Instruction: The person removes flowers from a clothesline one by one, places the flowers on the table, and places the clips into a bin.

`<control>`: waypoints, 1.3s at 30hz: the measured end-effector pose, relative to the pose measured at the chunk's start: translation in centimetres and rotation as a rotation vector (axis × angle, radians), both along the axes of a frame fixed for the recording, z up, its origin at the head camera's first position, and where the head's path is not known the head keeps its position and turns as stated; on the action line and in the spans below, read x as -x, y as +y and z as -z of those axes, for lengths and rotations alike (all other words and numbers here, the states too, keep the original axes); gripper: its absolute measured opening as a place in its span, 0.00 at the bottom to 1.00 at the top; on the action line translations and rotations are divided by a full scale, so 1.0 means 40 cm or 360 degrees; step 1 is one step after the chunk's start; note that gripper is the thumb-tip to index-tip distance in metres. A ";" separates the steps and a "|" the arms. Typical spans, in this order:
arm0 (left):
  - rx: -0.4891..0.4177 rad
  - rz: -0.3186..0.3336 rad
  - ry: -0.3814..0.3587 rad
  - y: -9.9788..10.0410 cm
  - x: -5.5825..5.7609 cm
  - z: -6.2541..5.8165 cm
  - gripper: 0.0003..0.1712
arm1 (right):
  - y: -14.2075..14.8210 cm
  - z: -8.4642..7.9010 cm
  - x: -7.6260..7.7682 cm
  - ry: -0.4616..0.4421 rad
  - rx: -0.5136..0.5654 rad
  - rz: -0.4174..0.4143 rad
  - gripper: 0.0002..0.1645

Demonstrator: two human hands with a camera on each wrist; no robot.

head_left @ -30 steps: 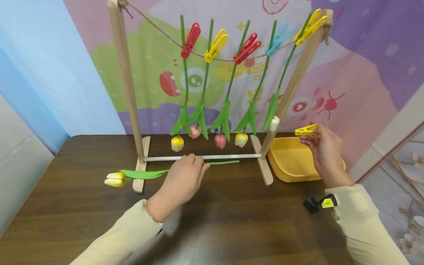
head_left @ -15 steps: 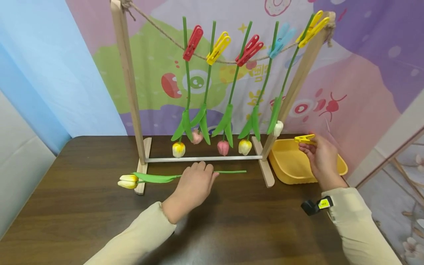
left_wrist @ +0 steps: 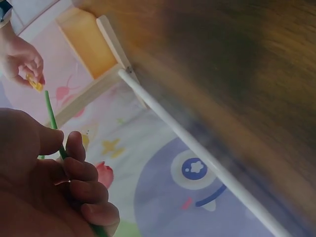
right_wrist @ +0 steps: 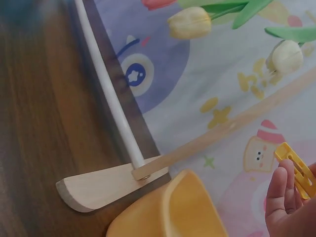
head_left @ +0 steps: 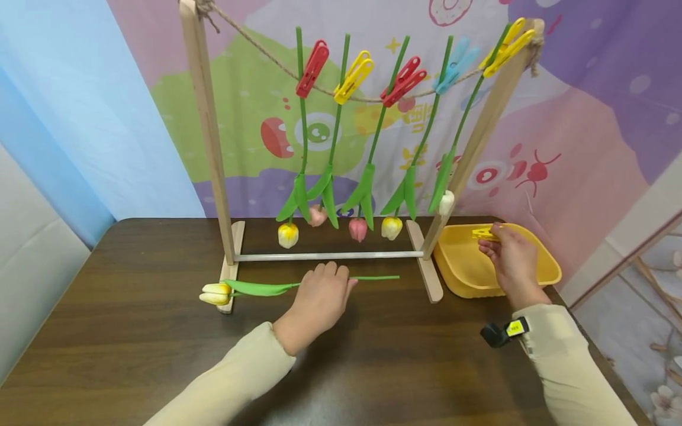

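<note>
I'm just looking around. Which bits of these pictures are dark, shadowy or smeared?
Head view: fairly crisp, with a soft shadow on the table beside the left sleeve; left wrist view: dimmer, the left hand dark, the tabletop soft; right wrist view: a dark bluish smear at top left, too blurred to identify, while the yellow clothespin is clearer.

The room around us is lit softly and fairly evenly. In the head view, a diffuse shadow lies beneath the left sleeve (head_left: 234, 373), and a faint sheen marks the dark tabletop (head_left: 133, 355); wide-angle distortion splays the wooden posts (head_left: 206, 130). Left wrist view: dimmer, hazy, the left hand (left_wrist: 59, 182) shaded, the wood grain smeared. Right wrist view: muted, with a bluish blur (right_wrist: 27, 12) at upper left.
</note>
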State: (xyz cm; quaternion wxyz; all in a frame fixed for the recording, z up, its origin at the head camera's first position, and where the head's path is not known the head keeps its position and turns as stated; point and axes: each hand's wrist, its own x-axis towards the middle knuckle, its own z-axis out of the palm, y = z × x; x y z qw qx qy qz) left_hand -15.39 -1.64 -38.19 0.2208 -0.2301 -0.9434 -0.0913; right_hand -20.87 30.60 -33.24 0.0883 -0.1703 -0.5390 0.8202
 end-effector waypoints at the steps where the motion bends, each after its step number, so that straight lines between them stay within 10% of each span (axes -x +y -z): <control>1: -0.0002 -0.0005 -0.0013 0.001 0.001 0.001 0.17 | 0.000 0.005 0.002 -0.0015 -0.0008 0.0004 0.02; 14: -0.0013 -0.0080 -0.0218 0.011 0.016 0.023 0.18 | 0.006 0.065 0.021 -0.0241 -0.0162 0.0002 0.28; 26: -0.0004 -0.0114 -0.0247 0.016 0.032 0.046 0.18 | 0.002 0.100 0.039 -0.0305 -0.0210 -0.0054 0.08; 39: -0.0019 -0.0130 -0.0348 0.016 0.045 0.066 0.18 | -0.004 0.130 0.053 -0.0358 -0.0454 -0.0248 0.35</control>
